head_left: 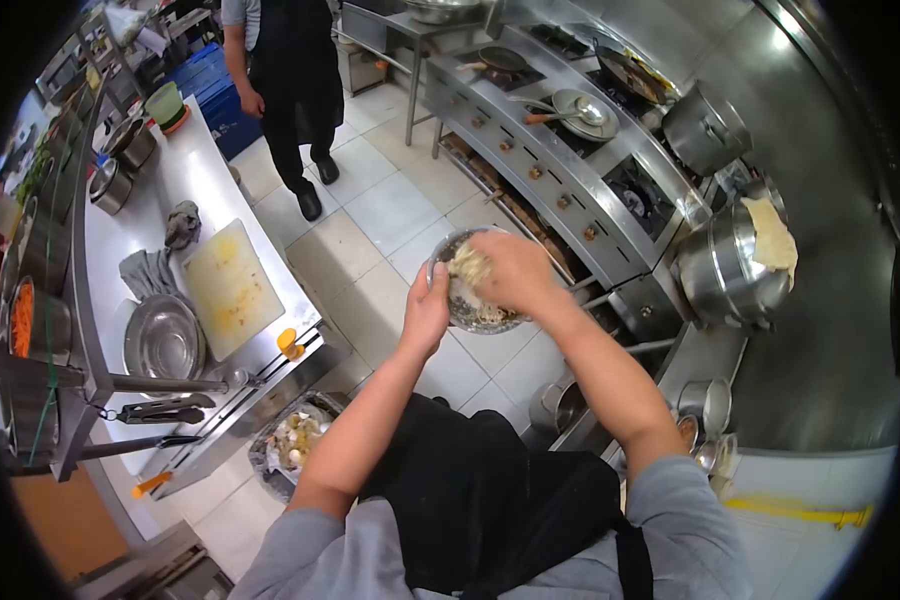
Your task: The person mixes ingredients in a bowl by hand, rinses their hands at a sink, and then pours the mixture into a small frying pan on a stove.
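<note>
My left hand (pixel 427 312) grips the near left rim of a metal bowl (pixel 505 327), thumb up on the edge, holding it above the floor in front of my apron. Inside the bowl my right hand (pixel 518 272) has its fingers closed around a clump of pale, stringy food (pixel 468 264). More of this food lies at the bottom of the bowl. I cannot make out its exact kind. The fingertips of my right hand are partly hidden by the clump.
On the left counter lie a stained cutting board (pixel 232 290), a steel basin (pixel 164 340) and grey cloths (pixel 150 273). A waste bin (pixel 295 440) stands below. At right are a stove (pixel 550 165) and a large pot (pixel 720 265). Another person (pixel 292 80) stands ahead.
</note>
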The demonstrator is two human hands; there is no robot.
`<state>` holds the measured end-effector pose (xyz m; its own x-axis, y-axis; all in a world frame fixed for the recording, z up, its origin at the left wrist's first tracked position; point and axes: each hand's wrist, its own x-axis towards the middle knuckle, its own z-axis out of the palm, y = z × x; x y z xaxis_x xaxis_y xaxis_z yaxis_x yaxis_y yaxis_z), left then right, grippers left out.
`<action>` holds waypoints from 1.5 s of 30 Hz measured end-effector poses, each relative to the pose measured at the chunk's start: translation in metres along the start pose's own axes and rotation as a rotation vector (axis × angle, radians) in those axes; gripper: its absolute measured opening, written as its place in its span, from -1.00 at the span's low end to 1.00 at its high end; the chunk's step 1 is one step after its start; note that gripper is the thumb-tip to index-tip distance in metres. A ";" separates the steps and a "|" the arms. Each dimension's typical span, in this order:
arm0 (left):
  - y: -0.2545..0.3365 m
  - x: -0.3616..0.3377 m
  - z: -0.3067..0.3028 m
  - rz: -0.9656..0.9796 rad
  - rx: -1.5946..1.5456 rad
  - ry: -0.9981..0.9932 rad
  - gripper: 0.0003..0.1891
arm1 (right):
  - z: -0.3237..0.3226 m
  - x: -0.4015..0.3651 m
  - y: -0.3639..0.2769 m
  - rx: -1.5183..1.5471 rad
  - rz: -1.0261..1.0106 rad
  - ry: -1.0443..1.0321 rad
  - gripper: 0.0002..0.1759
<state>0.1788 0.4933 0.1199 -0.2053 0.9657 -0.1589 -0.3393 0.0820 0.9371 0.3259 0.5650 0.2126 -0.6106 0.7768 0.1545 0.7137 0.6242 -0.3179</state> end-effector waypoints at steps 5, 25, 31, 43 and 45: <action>0.015 0.050 0.006 0.051 -0.035 0.017 -0.50 | -0.037 0.041 0.039 0.125 -0.024 -0.035 -0.47; 0.054 0.243 -0.011 0.008 -0.101 -0.057 -0.53 | -0.042 0.213 0.088 0.068 -0.105 -0.080 -0.52; 0.076 0.249 -0.020 0.058 -0.078 0.004 -0.55 | -0.062 0.250 0.088 0.139 -0.129 0.162 -0.68; 0.074 0.216 -0.024 0.130 -0.112 0.317 -0.55 | -0.042 0.288 0.093 0.134 -0.470 -0.141 -0.57; 0.073 0.206 -0.028 0.106 -0.125 0.341 -0.54 | -0.043 0.291 0.092 0.239 -0.548 -0.150 -0.56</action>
<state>0.0861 0.6913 0.1467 -0.5323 0.8278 -0.1772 -0.4051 -0.0653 0.9119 0.2287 0.8518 0.2690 -0.9207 0.3171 0.2273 0.1963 0.8800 -0.4325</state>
